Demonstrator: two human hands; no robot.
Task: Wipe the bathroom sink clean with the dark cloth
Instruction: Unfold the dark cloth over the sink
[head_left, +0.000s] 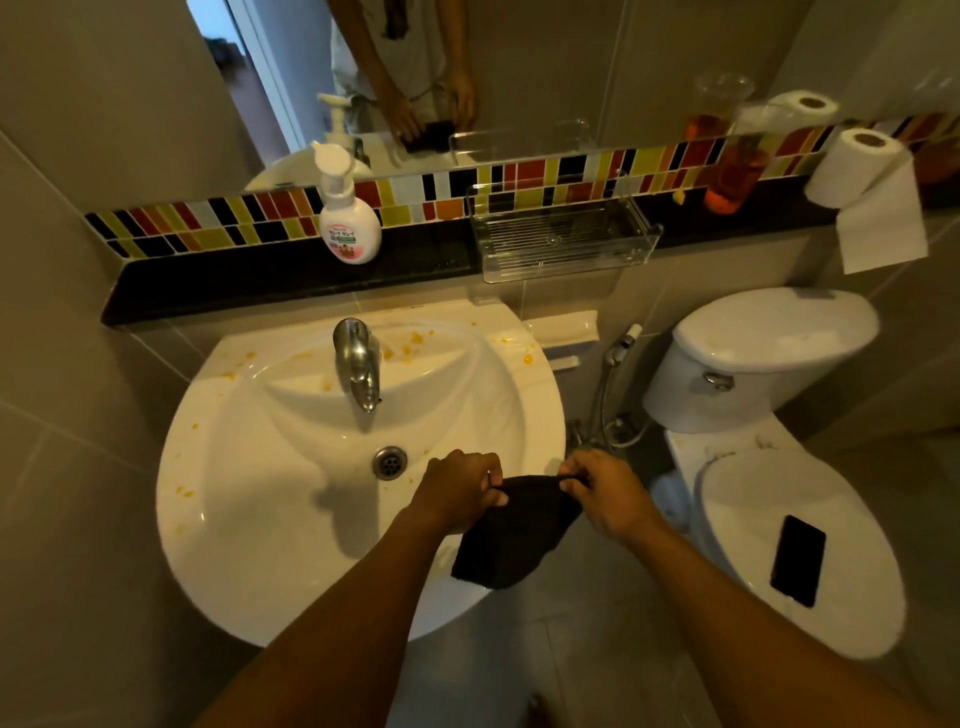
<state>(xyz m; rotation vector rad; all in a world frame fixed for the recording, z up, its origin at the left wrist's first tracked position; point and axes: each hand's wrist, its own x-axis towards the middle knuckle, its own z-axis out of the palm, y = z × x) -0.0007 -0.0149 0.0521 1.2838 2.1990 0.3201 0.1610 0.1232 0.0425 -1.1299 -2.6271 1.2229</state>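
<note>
- Head view is looking down at a white sink (249, 519) with yellow-orange splatter spots (410, 340) sitting all over its rim and around the chrome faucet (358, 364).
- Both hands are pinching the top edge of the dark cloth (511, 535): left hand (460, 491) is gripping one corner, right hand (605, 491) the other, so the cloth is hanging stretched between them over the sink's front right edge.
- Looks like the prep step to me, shaking out or folding the cloth; no wiping is happening yet and the mess is all still there.
- Next move is probably bunching the cloth into one hand and pressing it down on the rim spots, working around the faucet and toward the drain (389, 462).
- Hard to tell whether the cloth is wet or dry, it's just too dark.
- The sink's near edge is partly hiding behind the forearms, so spots there are anyone's guess.
- A phone (797, 561) is lying on the toilet lid (753, 519), well apart from the sink.
</note>
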